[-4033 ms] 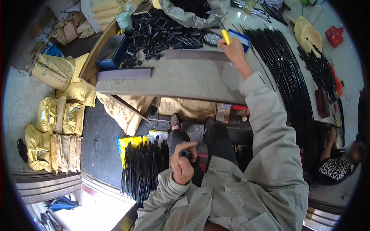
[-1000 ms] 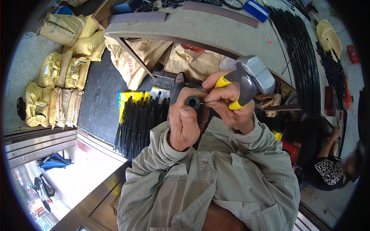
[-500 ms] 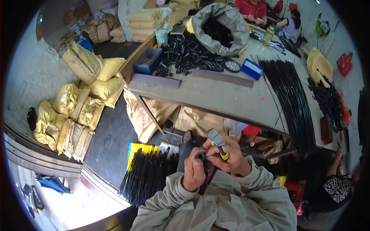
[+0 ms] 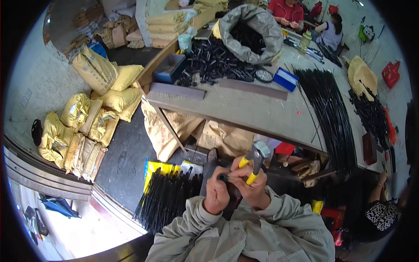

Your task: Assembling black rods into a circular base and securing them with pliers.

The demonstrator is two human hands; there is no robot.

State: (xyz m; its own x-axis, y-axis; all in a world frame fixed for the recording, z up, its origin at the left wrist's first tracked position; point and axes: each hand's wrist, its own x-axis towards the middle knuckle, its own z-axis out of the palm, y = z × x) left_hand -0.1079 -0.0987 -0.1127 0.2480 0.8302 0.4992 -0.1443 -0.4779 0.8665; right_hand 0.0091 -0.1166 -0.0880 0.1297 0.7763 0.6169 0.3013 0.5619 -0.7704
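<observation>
In front of my body, my left hand (image 4: 216,195) is closed around a small black tubular piece (image 4: 223,177), its round end facing up. Close beside it, my right hand (image 4: 256,188) grips yellow-handled pliers (image 4: 262,150), their metal head pointing up and away from me. The right fingertips meet the black piece; whether they pinch another small part there, I cannot make out. Just left of my hands lies a bundle of thin black rods (image 4: 170,194) on yellow packaging (image 4: 152,168).
Ahead stands a worktable (image 4: 244,105) with a heap of black parts (image 4: 214,56), a grey sack (image 4: 277,37), a blue box (image 4: 286,78) and long black rods (image 4: 329,113). Yellow sacks (image 4: 94,70) are stacked at the left. Other people sit at the far right and right.
The pliers have swung right and turned in my right hand, so both yellow handles now show. Both hands have shifted slightly left; my left hand keeps the black piece.
</observation>
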